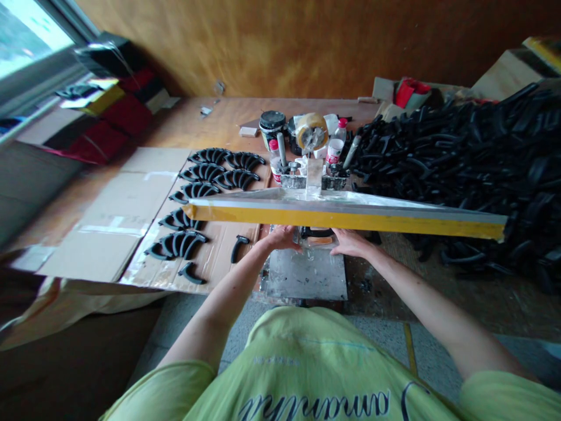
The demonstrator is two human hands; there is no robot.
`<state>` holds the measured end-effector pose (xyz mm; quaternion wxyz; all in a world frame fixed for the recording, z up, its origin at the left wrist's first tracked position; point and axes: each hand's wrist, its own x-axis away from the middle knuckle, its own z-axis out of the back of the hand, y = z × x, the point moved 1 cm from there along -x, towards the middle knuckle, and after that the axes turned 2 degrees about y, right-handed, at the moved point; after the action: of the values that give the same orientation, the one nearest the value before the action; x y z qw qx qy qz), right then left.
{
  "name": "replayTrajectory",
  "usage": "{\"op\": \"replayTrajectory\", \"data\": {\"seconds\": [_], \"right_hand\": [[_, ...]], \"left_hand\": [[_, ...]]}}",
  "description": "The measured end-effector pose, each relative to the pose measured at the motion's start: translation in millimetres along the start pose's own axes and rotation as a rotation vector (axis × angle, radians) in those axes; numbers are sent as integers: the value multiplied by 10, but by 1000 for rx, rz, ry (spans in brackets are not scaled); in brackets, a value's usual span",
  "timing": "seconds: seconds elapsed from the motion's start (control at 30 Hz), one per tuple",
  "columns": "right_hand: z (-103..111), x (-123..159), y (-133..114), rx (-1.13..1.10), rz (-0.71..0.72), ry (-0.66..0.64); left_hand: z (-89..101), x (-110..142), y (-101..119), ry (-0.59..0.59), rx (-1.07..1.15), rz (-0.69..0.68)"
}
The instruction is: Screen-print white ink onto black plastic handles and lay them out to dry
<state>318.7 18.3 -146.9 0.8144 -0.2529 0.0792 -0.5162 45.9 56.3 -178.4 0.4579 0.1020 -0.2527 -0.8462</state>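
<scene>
A black curved plastic handle (319, 232) lies crosswise on a worktop fixture, under the raised edge of a yellow-and-silver taped frame (350, 219). My left hand (283, 237) is beside its left end, thumb apart from the fingers. At the right end, my right hand (349, 242) has its fingertips close to or touching the handle, with the thumb spread away. The frame hides part of the fingers of both hands. An orange-brown piece (319, 240) sits just in front of the handle. Nearer to me is a stained grey metal plate (307, 275).
Rows of similar black handles (179, 244) lie on cardboard (214, 263) to the left. A large heap of black handles (451, 152) covers the right. Behind the frame stand a lidded tub (272, 126), red-capped bottles (342, 127) and a tape roll (312, 131).
</scene>
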Motion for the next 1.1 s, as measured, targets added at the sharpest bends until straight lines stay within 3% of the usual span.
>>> {"op": "replayTrajectory", "data": {"seconds": [0.63, 1.1], "right_hand": [[141, 10, -147, 1, 51, 74], [6, -37, 9, -40, 31, 102]], "left_hand": [[63, 47, 87, 61, 36, -16], [40, 56, 98, 89, 36, 2]]}}
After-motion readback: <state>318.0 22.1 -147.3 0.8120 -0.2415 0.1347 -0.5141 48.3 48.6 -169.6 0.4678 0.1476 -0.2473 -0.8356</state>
